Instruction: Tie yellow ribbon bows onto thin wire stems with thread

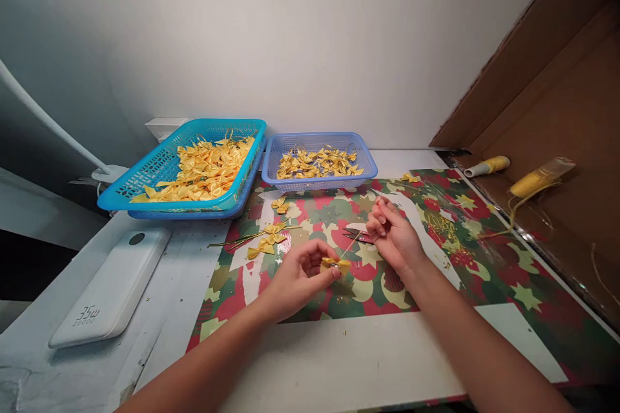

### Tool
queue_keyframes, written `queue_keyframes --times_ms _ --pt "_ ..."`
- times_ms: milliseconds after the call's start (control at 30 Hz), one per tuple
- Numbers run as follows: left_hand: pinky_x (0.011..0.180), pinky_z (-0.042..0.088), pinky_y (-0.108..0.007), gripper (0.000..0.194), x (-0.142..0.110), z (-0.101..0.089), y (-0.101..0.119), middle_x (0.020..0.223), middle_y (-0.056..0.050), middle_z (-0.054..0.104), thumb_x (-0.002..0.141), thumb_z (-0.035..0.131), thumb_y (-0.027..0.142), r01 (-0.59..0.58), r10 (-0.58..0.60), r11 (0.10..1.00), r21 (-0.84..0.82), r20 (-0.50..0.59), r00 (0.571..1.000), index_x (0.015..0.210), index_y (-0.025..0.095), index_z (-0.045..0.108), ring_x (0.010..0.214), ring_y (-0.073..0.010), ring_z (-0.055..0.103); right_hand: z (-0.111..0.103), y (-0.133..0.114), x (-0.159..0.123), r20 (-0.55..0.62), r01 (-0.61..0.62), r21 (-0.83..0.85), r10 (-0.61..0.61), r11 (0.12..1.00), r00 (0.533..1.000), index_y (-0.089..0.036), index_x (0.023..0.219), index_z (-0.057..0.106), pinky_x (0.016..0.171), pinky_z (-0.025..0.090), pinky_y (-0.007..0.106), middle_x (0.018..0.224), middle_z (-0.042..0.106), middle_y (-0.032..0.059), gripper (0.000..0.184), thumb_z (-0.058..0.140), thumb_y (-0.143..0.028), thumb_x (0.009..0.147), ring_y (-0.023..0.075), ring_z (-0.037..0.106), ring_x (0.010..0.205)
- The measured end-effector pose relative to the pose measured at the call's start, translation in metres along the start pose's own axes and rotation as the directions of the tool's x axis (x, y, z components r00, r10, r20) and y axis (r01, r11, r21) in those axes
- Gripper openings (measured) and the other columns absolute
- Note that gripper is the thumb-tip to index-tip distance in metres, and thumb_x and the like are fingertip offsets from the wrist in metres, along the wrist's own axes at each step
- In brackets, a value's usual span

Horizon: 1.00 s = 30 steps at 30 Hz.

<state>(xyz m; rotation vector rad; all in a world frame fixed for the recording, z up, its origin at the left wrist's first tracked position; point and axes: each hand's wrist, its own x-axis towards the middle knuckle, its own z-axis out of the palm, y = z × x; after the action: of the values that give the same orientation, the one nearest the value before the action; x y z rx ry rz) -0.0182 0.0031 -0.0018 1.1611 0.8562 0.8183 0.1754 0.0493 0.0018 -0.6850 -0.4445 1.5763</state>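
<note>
The left hand [295, 274] pinches a yellow bow [336, 264] at its fingertips. The right hand [391, 232], fingers curled shut, seems to pull a thin gold thread [349, 245] from it, so tying looks underway; tightening needs steady tension.

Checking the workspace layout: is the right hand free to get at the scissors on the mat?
Probably yes. The scissors lie flat on the mat just beside the right hand, with nothing between them, though its fingers pinch a thin gold thread running to the bow.
</note>
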Motion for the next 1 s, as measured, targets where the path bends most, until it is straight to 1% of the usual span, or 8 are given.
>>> queue_keyframes --times_ms 67,233,367,600,767,1000 --pt "0.059 0.042 -0.016 0.018 0.000 0.001 0.000 0.072 0.003 0.058 0.078 0.071 0.025 0.032 -0.031 0.999 -0.007 0.020 0.999 0.084 0.015 0.057 0.065 -0.0064 0.052 -0.001 -0.003 0.002 -0.023 0.022 0.005 -0.022 1.000 0.999 -0.019 0.075 0.057 0.042 0.038 0.009 0.051 0.041 -0.0099 0.023 0.078 -0.018 0.068 0.0011 0.030 0.039" --pt "0.064 0.045 -0.020 0.021 0.000 0.001 0.000 0.073 0.003 0.060 0.078 0.070 0.026 0.087 -0.083 0.995 -0.049 0.069 0.994 0.085 0.016 0.053 0.067 -0.0085 0.058 -0.002 -0.003 0.006 -0.053 0.021 -0.015 -0.022 1.000 0.998 -0.018 0.074 0.057 0.042 0.039 0.010 0.051 0.041 -0.0097 0.021 0.077 -0.019 0.070 0.0013 0.030 0.038" --pt "0.063 0.046 -0.021 0.022 0.000 0.001 0.000 0.072 0.003 0.061 0.078 0.070 0.027 0.097 -0.094 0.995 -0.038 0.071 0.993 0.085 0.016 0.052 0.066 -0.0087 0.058 -0.002 -0.002 0.006 -0.064 0.021 -0.012 -0.022 1.000 0.998 -0.018 0.073 0.056 0.042 0.039 0.010 0.050 0.041 -0.0098 0.020 0.076 -0.017 0.070 0.0015 0.030 0.039" --pt "0.063 0.048 -0.024 0.025 0.000 0.002 0.002 0.069 0.001 0.065 0.078 0.069 0.032 0.106 -0.101 0.992 -0.071 0.075 0.992 0.081 0.017 0.049 0.064 -0.0104 0.060 -0.004 -0.007 0.009 -0.089 0.033 -0.009 -0.033 0.999 0.996 -0.019 0.071 0.053 0.041 0.036 0.010 0.050 0.039 -0.0101 0.022 0.074 -0.017 0.073 0.0017 0.027 0.038" --pt "0.064 0.048 -0.024 0.026 0.000 0.003 0.004 0.068 0.001 0.064 0.076 0.070 0.032 0.116 -0.112 0.991 -0.063 0.072 0.991 0.080 0.017 0.049 0.064 -0.0109 0.061 -0.004 -0.010 0.010 -0.093 0.037 -0.035 -0.040 0.999 0.995 -0.020 0.071 0.053 0.042 0.038 0.010 0.049 0.037 -0.0101 0.022 0.075 -0.019 0.073 0.0024 0.027 0.038" --pt "0.066 0.048 -0.025 0.026 -0.001 0.003 0.001 0.070 0.001 0.064 0.075 0.070 0.031 0.124 -0.119 0.990 -0.068 0.074 0.990 0.079 0.017 0.049 0.065 -0.0106 0.061 -0.012 -0.015 0.013 -0.087 0.097 -0.134 -0.109 0.986 0.990 -0.022 0.072 0.054 0.044 0.042 0.014 0.053 0.035 -0.0100 0.022 0.075 -0.025 0.074 0.0039 0.027 0.039"
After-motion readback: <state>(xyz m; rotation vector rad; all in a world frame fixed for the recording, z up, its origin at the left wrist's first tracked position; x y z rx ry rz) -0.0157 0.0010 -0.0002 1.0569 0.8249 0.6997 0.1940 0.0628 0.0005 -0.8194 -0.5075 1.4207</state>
